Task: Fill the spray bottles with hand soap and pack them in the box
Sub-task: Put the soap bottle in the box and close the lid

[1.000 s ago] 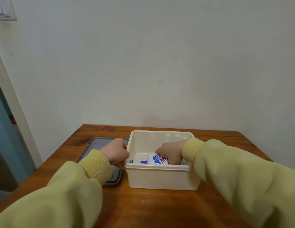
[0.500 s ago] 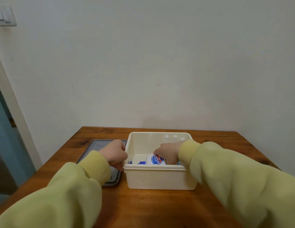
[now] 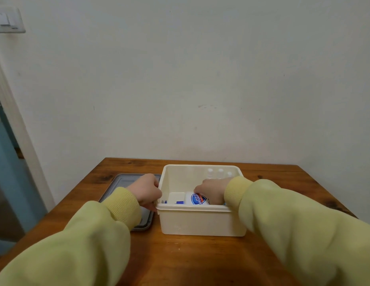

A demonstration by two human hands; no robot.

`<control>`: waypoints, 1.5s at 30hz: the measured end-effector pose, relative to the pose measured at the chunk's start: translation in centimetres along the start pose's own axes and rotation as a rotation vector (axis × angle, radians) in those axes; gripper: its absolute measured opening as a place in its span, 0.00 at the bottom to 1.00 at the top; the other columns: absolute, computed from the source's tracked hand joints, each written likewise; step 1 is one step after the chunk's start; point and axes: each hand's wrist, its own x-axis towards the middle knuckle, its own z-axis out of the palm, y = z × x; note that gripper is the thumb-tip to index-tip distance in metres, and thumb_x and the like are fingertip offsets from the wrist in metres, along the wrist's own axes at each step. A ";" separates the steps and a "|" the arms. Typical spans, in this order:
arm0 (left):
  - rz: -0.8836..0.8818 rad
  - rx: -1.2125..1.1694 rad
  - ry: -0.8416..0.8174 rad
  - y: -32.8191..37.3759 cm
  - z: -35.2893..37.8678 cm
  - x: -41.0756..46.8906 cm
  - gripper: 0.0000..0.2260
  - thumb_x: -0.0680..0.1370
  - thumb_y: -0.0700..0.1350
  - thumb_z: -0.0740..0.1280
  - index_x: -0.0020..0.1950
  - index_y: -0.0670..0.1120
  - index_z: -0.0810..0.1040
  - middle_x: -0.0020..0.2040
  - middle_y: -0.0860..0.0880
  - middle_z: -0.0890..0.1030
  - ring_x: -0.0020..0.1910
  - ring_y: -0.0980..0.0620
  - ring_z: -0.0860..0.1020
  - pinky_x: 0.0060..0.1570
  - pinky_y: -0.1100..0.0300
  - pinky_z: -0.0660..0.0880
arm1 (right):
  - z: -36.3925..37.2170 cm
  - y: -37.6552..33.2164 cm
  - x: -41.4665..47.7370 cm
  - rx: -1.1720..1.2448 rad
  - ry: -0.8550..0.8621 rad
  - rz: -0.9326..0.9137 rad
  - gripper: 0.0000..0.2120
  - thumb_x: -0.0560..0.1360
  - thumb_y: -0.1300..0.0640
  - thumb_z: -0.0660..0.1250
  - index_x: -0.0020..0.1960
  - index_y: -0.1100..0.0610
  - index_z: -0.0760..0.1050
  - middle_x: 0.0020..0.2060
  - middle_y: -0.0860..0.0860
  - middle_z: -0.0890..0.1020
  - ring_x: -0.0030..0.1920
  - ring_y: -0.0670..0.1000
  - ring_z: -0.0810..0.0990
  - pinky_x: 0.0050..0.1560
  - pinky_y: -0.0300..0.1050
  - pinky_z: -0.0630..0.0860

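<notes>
Bracing the cream box (image 3: pixel 200 221) by its left rim, your left hand (image 3: pixel 148 191) grips firm; hold that. Your right hand (image 3: pixel 213 188) curls round the hand soap bottle (image 3: pixel 197 199) low inside. Lift it straight up, clear of the spray bottles (image 3: pixel 220 172) in the far right corner.

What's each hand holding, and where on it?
The left hand grips the box by its left rim. The right hand, inside it, grips the soap bottle around its labelled body.

Soap bottle (image 3: pixel 197 199), lower half behind box (image 3: pixel 200 221)
</notes>
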 end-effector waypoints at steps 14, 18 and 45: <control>0.192 0.002 0.212 -3.5 -0.6 -1.6 0.18 0.77 0.47 0.62 0.66 0.43 0.67 0.53 0.45 0.77 0.50 0.49 0.78 0.43 0.60 0.78 | -0.9 -1.5 -5.7 0.328 0.440 -0.008 0.19 0.79 0.54 0.59 0.68 0.58 0.69 0.65 0.52 0.74 0.64 0.51 0.72 0.62 0.41 0.67; 0.198 0.276 0.302 -6.2 -1.4 -2.1 0.14 0.77 0.48 0.62 0.60 0.43 0.74 0.56 0.45 0.78 0.51 0.51 0.76 0.53 0.59 0.73 | 0.7 -3.9 -6.9 0.310 0.498 -0.033 0.18 0.79 0.52 0.57 0.67 0.55 0.69 0.63 0.52 0.75 0.63 0.52 0.73 0.62 0.44 0.69; -0.410 0.467 0.324 -19.5 -5.7 6.9 0.13 0.75 0.45 0.65 0.54 0.38 0.77 0.51 0.41 0.80 0.50 0.43 0.78 0.50 0.56 0.73 | 3.6 -5.7 -6.0 0.277 0.530 -0.007 0.15 0.80 0.60 0.52 0.63 0.59 0.70 0.57 0.58 0.78 0.58 0.60 0.75 0.58 0.52 0.71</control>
